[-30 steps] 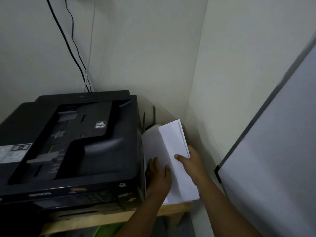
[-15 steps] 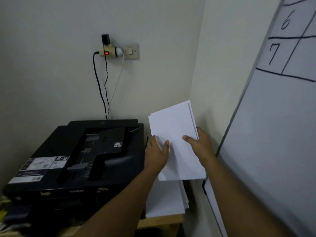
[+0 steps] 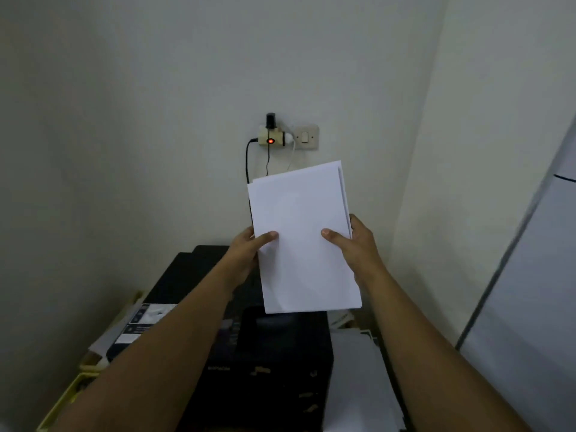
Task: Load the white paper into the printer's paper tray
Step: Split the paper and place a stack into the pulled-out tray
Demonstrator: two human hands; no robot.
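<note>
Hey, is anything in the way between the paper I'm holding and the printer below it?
Nothing visible. The left hand and right hand hold the white paper stack up in the air above the black printer, with only open space between them. The paper tray itself cannot be made out in this view.

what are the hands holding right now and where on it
Both hands hold a stack of white paper: the left hand grips its left edge, the right hand its right edge, thumbs on top.
</note>
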